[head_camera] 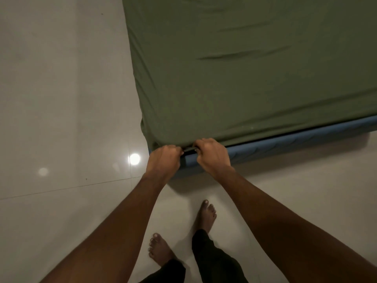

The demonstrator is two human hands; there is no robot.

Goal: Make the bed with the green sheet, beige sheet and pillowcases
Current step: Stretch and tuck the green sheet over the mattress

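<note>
Left hand [164, 158] and right hand [212, 154] close together, fingers curled tight round the hem of the green sheet [244, 68] at the bed's near corner — a taut strip pinched between them. Spread over the mattress, shallow creases on top, edge drawn down toward the blue bed base [295, 144]. Likely light, soft and stretchy — apt to spring back if released. Best held at the hem itself, near the corner, and tucked under. Pale tiled floor [61, 99] around.

Blue bed [285, 146], green sheet [244, 78] spread over it, tiled floor [61, 99]
</note>
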